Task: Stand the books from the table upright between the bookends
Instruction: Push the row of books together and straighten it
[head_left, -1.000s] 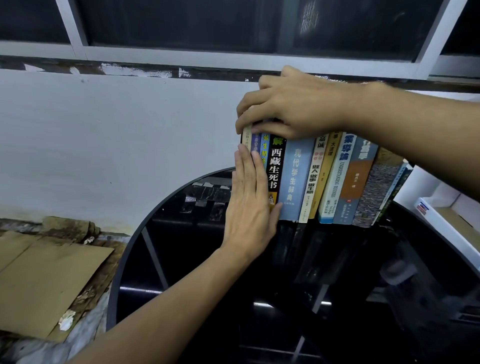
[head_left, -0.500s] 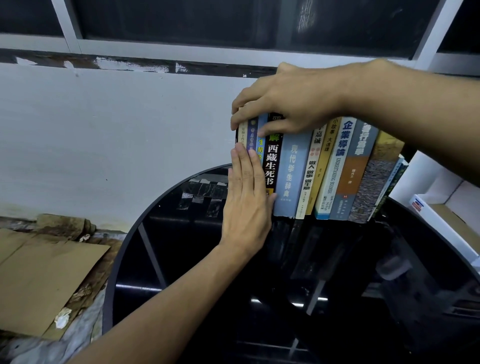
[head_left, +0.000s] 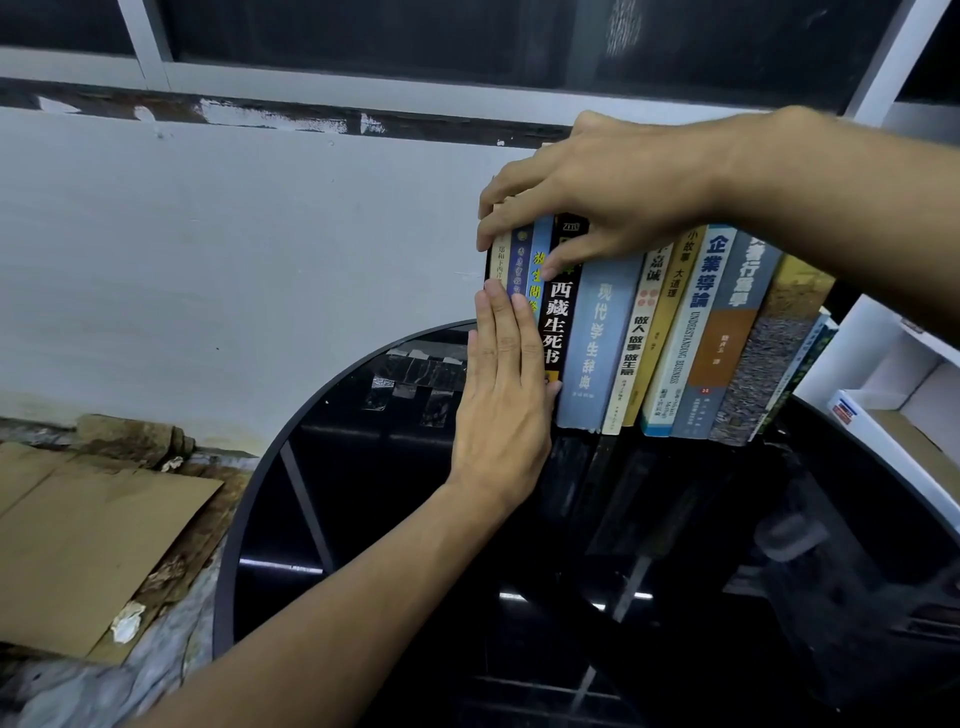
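A row of several books (head_left: 691, 332) stands on the far side of a round black glass table (head_left: 395, 519), spines toward me and leaning slightly to the right. My right hand (head_left: 618, 192) reaches over the top left end of the row, its fingers curled over the thin leftmost books (head_left: 519, 260) and its thumb on the black book (head_left: 557, 322). My left hand (head_left: 501, 410) lies flat, fingers together, against the lower spines of the same left-end books. A thin dark edge (head_left: 488, 262) shows at the row's left end; I cannot tell whether it is a bookend.
The grey wall (head_left: 260, 260) runs right behind the books, under a window frame (head_left: 311, 78). A white open box (head_left: 883, 379) stands to the right of the row. A sheet of brown cardboard (head_left: 88, 545) lies on the rough ledge left of the table.
My right hand's fingers have slid lower over the leftmost spines. My left hand stays flat against the same books, and the row stands about as before.
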